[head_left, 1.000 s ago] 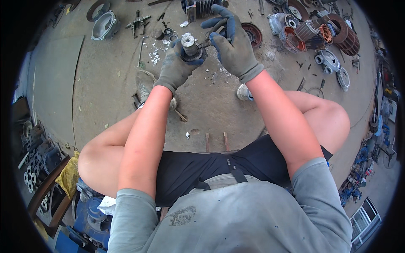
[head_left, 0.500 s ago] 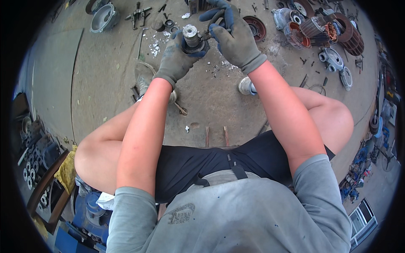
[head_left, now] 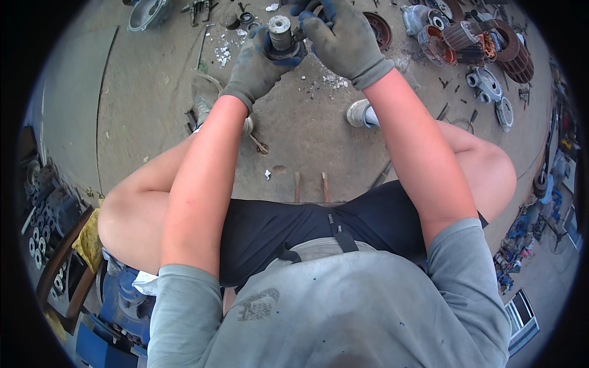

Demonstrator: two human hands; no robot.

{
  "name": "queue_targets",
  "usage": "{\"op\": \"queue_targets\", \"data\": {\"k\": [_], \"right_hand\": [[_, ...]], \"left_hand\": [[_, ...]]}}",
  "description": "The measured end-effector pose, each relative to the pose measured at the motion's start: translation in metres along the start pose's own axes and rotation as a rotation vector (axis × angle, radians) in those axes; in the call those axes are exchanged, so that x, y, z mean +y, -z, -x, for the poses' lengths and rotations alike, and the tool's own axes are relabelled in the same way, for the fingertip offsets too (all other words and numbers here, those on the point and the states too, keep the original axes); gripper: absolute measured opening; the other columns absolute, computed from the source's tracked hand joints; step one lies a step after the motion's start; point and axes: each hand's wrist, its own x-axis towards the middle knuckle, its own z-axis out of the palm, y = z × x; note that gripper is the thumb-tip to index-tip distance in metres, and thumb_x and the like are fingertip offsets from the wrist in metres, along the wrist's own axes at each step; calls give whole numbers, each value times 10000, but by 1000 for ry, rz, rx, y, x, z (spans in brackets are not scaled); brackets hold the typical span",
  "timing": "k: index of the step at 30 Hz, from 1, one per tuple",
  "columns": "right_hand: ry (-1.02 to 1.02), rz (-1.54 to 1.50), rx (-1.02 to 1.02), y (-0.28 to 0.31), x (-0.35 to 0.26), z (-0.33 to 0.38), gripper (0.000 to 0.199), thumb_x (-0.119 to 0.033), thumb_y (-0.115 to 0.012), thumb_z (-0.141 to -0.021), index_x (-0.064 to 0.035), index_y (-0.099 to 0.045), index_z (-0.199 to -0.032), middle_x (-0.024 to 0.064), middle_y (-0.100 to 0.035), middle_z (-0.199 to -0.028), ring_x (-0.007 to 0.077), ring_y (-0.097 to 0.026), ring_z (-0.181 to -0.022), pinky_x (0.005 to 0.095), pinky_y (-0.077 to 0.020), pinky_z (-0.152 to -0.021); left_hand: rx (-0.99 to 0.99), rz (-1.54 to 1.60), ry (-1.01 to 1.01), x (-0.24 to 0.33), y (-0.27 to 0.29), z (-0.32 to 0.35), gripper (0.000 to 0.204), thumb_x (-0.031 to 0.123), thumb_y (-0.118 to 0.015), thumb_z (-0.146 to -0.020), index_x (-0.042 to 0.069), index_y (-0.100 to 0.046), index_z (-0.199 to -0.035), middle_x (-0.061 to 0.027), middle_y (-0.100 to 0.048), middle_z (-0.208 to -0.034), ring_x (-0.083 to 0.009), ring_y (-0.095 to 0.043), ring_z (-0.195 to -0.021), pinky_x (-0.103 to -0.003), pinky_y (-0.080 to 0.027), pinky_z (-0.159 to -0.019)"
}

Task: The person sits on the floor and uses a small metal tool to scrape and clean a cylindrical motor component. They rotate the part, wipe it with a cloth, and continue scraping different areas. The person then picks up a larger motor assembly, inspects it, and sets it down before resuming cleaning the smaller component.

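My left hand (head_left: 257, 70), in a grey work glove with blue-dark fingertips, is closed round a cylindrical metal part (head_left: 281, 37). The part has a pale, worn round end that points up and a wider dark flange low down, where my fingers grip. Close on its right is my right hand (head_left: 345, 46), gloved the same way, its fingers bent and thumb drawn in toward the cylinder. Something small and dark shows between that thumb and the part; its kind is too unclear to tell. The upper fingers of this hand are partly cut off by the picture's top edge.
White fragments (head_left: 222, 54) are scattered on the concrete floor beyond my left hand. A grey round housing (head_left: 147, 15) lies far left. Motor parts, including a finned rotor (head_left: 457, 37) and grey end covers (head_left: 488, 83), lie far right. A reddish round part (head_left: 379, 30) sits behind my right hand.
The whole view has shifted slightly, so hands and floor parts sit higher in it. My left hand keeps its hold on the metal part; my right hand's fingers have moved a little beside it.
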Motion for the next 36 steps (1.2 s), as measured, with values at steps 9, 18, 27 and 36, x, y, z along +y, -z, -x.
{"op": "queue_targets", "data": {"k": [9, 18, 27, 36], "right_hand": [[15, 104, 77, -4, 7, -6, 232, -265, -587, -1050, -56, -607, -1147, 206, -688, -1011, 413, -696, -937, 464, -549, -822], [47, 137, 138, -5, 13, -2, 204, -236, -589, -1040, -57, -593, -1138, 207, -672, -989, 428, -681, -922, 481, -535, -797], [71, 129, 147, -7, 17, -4, 259, -244, -594, -1041, -44, -577, -1204, 226, -683, -1036, 428, -682, -964, 491, -539, -842], [47, 154, 111, -8, 10, -5, 302, -264, -595, -1049, -33, -588, -1244, 223, -694, -1073, 425, -686, -1005, 486, -545, -867]], "left_hand": [[203, -174, -307, -4, -2, 1, 712, 276, -928, -760, 71, -605, -1361, -136, -652, -1275, -286, -685, -1124, -430, -572, -985], [118, -81, -196, -11, -4, -1, 756, 248, -916, -780, 84, -554, -1423, -135, -621, -1334, -304, -642, -1222, -434, -532, -1067], [125, -78, -224, -13, -3, -3, 705, 254, -910, -777, 85, -595, -1384, -142, -613, -1349, -315, -638, -1229, -437, -538, -1043], [47, -71, -36, -8, -1, 2, 796, 351, -900, -782, 127, -530, -1451, -141, -646, -1315, -305, -669, -1178, -443, -547, -979]]}}
